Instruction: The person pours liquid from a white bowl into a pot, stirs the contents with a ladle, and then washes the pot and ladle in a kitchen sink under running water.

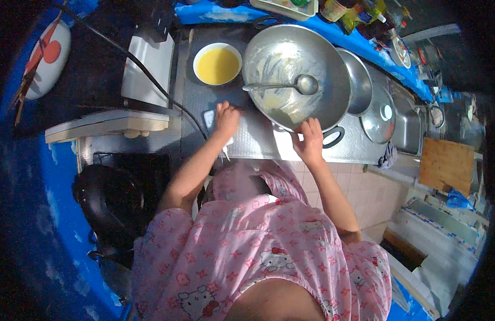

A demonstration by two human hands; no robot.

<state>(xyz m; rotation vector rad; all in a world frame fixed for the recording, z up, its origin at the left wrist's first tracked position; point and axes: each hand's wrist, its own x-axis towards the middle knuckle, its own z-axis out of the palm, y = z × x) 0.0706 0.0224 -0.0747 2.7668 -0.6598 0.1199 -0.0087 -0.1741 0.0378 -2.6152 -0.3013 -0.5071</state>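
A large metal wok with pale residue stands on the metal counter. A metal ladle lies in it, its handle resting over the left rim. At the wok's near rim is my right hand, its fingers bent at the edge; whether they grip it is unclear. My left hand hovers over or touches the counter by a white power strip, fingers partly curled, with nothing plainly held. Beyond that hand sits a white bowl of yellow liquid.
Right of the wok are a metal basin, a glass lid, a sink and a wooden cutting board. A black cable crosses the left side. Bottles and packets line the back ledge.
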